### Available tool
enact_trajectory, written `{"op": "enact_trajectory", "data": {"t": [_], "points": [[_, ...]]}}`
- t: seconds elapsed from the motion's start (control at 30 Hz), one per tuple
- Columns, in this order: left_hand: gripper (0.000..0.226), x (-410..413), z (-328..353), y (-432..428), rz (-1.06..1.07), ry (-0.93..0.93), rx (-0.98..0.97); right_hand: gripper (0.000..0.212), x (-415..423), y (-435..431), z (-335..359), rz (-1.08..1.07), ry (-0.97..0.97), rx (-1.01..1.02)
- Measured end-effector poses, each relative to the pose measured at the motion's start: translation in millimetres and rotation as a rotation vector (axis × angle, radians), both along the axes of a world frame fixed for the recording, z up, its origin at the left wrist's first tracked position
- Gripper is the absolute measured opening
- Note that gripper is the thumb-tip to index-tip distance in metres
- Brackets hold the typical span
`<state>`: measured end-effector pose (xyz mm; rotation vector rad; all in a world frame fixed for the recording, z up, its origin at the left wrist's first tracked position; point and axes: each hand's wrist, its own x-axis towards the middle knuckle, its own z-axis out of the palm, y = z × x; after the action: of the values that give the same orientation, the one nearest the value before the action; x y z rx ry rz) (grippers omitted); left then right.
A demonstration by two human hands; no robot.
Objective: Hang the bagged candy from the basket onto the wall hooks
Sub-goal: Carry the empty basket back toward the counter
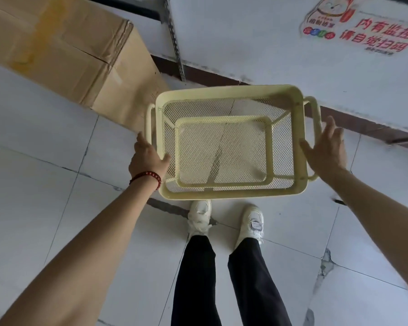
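My left hand [149, 158] grips the basket [224, 196] by its left rim, thumb inside. My right hand [325, 149] is spread flat by its right handle, not curled. No candy visible inside (hooks out of view). Risk: with this one-sided hold the basket could tip or drop onto my shoes [199, 220] below it.

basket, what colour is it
The basket is pale yellow, with mesh walls and bottom; the head view shows it best.

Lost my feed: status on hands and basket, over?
Left hand grips mesh basket rim. Right hand open at its far handle. Basket empty. Cardboard box behind.
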<state>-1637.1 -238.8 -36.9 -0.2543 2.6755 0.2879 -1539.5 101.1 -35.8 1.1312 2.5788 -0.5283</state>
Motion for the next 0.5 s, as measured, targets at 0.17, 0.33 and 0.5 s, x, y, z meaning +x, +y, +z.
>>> {"op": "enact_trajectory", "data": {"t": [0.17, 0.33, 0.5], "points": [[0.037, 1.2, -6.4, -15.5, 0.180, -0.021, 0.107, 0.033, 1.3, 13.7, -5.5, -0.352, 0.032, -0.397], [0.036, 14.1, 14.7, -12.0, 0.341, 0.189, 0.297, 0.021, 27.9, 7.1, 3.9, -0.444, 0.319, -0.461], [0.035, 17.4, 79.6, -9.2, 0.261, 0.188, 0.385, 0.022, 60.1, 2.9, 65.3, -0.531, 0.419, -0.455]]}}
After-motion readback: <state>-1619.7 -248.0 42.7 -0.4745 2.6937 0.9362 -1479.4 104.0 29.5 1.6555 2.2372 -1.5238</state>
